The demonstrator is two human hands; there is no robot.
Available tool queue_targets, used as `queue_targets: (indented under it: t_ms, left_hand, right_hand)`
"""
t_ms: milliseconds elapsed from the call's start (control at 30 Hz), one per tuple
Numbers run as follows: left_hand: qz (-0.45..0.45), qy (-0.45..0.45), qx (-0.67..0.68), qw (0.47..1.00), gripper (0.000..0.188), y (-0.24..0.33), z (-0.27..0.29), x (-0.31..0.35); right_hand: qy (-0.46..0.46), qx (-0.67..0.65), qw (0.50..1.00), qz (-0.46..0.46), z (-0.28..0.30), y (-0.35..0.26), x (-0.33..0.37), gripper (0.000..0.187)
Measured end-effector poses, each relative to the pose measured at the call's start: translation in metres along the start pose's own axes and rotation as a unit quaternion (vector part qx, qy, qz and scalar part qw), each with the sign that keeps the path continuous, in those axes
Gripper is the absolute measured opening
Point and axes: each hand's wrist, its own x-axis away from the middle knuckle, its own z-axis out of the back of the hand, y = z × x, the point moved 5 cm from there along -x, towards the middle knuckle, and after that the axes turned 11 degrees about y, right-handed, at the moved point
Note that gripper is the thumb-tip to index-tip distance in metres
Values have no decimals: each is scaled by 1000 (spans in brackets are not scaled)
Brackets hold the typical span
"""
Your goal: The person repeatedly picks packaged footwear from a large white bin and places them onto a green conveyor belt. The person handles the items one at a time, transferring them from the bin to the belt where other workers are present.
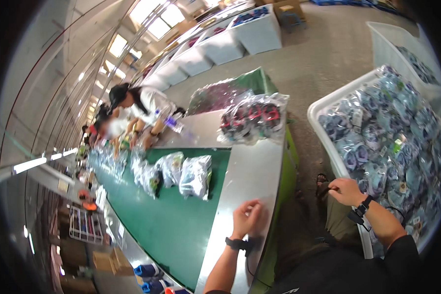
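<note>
Left hand (247,219) was at the steel counter (242,169), near its right edge; fingers curled in, blurred, couldn't tell if the grip was closed. Right hand (346,191) was at the left rim of the white tub (323,139); fingers bunched, couldn't tell if it held anything or touched the rim. Bagged blue-grey sandals (377,132) filled the tub. Clear-bagged pack (195,177) lay on the green belt (181,220), near its far right corner. Bagged black-and-red shoes (252,117) sat on the counter's far right corner.
</note>
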Motion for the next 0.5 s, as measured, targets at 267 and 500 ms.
queue_targets:
  t_ms: [267,500]
  left_hand:
    - [-113,200,-391,891,45,-70,150,-55]
    - [-81,186,-342,917,42,-83,181,-52]
  right_hand:
    - [108,75,991,24,-12,-16,8,9]
    - [107,74,991,23,-15,-20,6,8]
